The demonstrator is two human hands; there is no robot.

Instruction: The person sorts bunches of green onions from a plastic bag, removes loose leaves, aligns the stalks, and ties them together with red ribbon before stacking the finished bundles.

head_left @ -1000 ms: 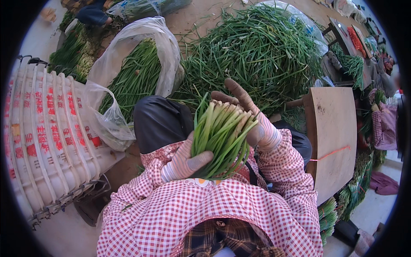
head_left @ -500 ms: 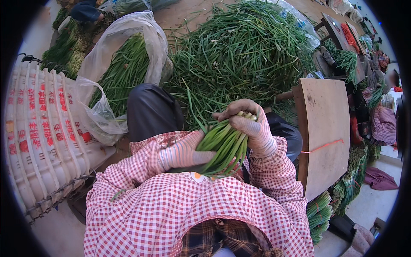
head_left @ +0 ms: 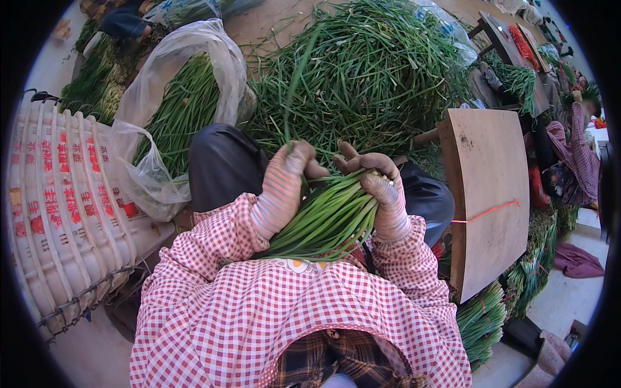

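A bunch of garlic chives [head_left: 320, 223] lies across my lap, its pale cut ends up to the right and its green leaves spreading down to the left. My right hand [head_left: 381, 187], in a striped glove with soiled fingers, is closed around the pale ends. My left hand [head_left: 284, 184], gloved alike, is raised to the left of the bunch. Its thumb and fingers pinch a loose chive leaf [head_left: 293, 97], which stands up blurred in front of the big heap of chives [head_left: 369, 84] beyond my knees.
An open clear plastic bag [head_left: 229, 55] of chives stands at the left, beside a white woven basket [head_left: 71, 194] with red print. A wooden board [head_left: 488, 194] with a red tie stands at my right, near tied chive bundles [head_left: 482, 323]. Another person [head_left: 576, 149] is at the far right.
My left hand has left the leafy part of the bunch and moved up and away, now with a loose leaf. My right hand keeps its hold on the pale ends.
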